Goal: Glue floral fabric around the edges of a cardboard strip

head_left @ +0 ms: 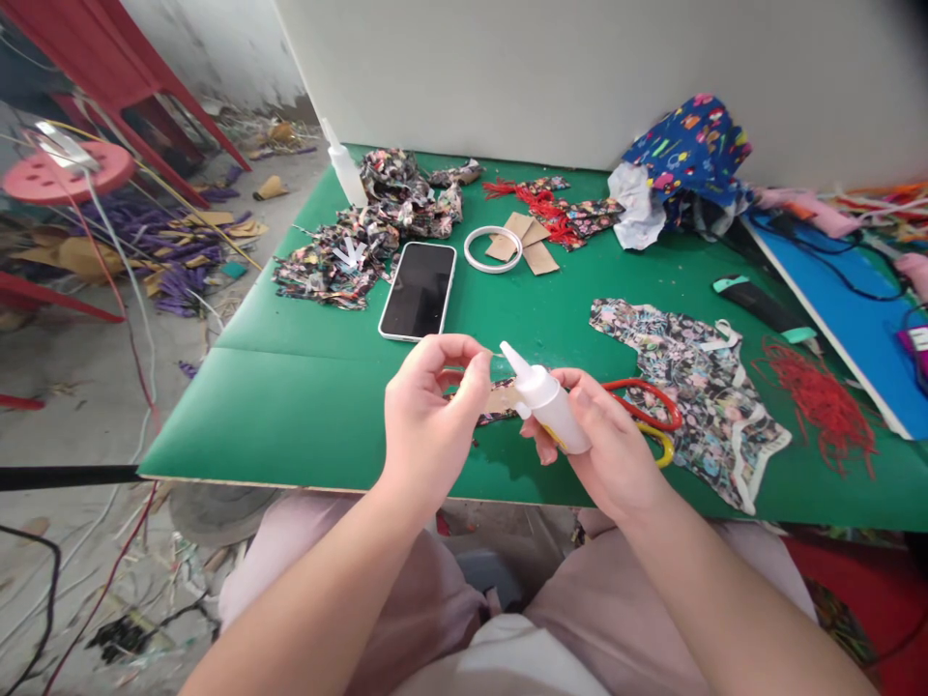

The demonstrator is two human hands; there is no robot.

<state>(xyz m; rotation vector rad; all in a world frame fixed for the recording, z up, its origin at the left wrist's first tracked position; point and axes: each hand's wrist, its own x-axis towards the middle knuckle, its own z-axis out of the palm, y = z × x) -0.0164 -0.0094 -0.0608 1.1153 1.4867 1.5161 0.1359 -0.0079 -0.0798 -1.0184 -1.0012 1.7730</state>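
My right hand (605,440) is wrapped round a small white glue bottle (545,398), its pointed nozzle aimed up and left. My left hand (427,411) is closed in a pinch just left of the nozzle tip, holding something too small to make out. Under both hands, on the green table (290,406), lies a small piece of cardboard with floral cloth (500,401). Red-and-yellow scissors (649,416) lie right behind my right hand.
A black phone (419,290) lies face up mid-table beside a white tape ring (493,248). Floral cloth scraps (362,237), a second glue bottle (346,169), cardboard pieces (526,242), red thread (823,401), a cut floral cloth piece (696,387) and a blue board (855,319) surround them.
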